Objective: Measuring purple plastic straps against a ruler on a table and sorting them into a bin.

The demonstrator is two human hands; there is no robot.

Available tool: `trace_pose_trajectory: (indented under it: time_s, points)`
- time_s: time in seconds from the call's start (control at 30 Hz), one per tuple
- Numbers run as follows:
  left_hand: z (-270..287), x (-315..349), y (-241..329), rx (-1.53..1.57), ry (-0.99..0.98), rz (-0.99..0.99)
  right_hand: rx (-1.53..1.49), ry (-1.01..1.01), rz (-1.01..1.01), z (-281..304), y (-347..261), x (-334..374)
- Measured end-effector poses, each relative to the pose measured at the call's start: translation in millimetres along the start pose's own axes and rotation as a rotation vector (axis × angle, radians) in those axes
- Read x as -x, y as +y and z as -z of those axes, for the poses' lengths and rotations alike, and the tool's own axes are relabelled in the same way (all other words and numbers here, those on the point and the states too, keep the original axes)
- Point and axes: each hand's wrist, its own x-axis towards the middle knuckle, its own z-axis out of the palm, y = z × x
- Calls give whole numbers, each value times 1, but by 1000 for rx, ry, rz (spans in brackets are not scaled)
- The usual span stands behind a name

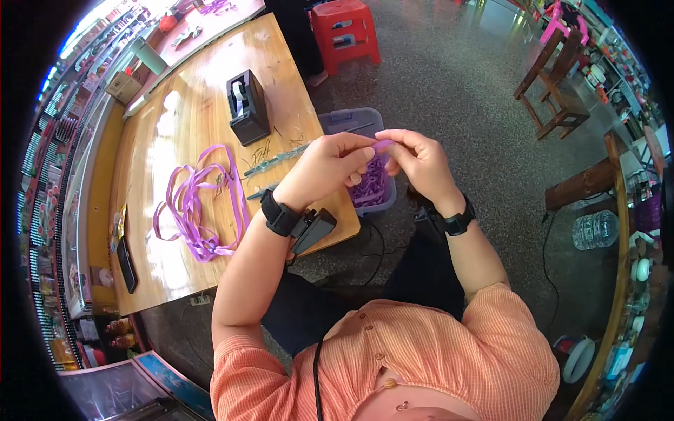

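Above a grey-lilac plastic bin (379,205), my left hand (328,167) and my right hand (423,167) meet with their fingertips pinched on a short purple ribbon (382,145). Both hands are closed, and the ribbon runs between them. Many purple ribbon pieces (369,188) fill the bin, partly covered by my fingers. To the left, a loose tangle of long purple ribbon (189,217) lies on the wooden table (281,70). Green-wrapped sticks (270,163) lie beside my left wrist, partly hidden by it. A black tape dispenser (250,116) stands farther back.
A dark phone (126,266) lies at the table's left edge. A green bottle (147,56) and a cardboard box (123,87) stand behind. A red stool (344,31) is beyond the table, a wooden chair (558,88) far right. Cables (382,245) trail on the floor.
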Motion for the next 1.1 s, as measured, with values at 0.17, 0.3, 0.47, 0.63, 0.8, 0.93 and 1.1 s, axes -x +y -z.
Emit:
trace_pose_trajectory:
  time_s: [0.17,0.3,0.47,0.63,0.8,0.93,1.1]
  points:
    - [8,5,5,-42,19,46,46,-175,-206,22,-14,-3]
    - [10,5,8,-123,-127,94,-59,-425,-346,45,-10,-16]
    - [11,5,5,97,-164,102,140,-277,35,23,-5,-7]
    - [9,7,8,166,-145,100,355,-143,240,2,-14,14]
    - [6,3,5,169,-181,102,412,54,354,-8,4,13]
    - [4,3,-3,174,-225,128,322,107,252,-4,1,11]
    - [9,-2,-15,77,-99,26,559,122,396,21,12,-21]
